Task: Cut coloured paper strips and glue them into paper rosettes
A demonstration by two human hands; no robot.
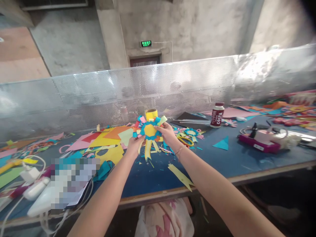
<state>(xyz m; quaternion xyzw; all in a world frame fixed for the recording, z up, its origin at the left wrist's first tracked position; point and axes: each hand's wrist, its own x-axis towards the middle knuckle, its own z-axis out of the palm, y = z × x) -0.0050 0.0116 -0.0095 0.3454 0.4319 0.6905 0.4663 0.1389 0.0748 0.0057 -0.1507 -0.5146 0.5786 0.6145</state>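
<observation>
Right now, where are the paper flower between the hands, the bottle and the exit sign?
Paper flower (pixel 149 131), head view: its yellow centre.
Bottle (pixel 217 116), head view: middle of its dark red body.
Exit sign (pixel 146 43), head view: its lit face.

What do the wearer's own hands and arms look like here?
The left hand and right hand are ungloved, and no sleeves show on the left forearm or right forearm. A thin bracelet circles the right wrist.
</observation>
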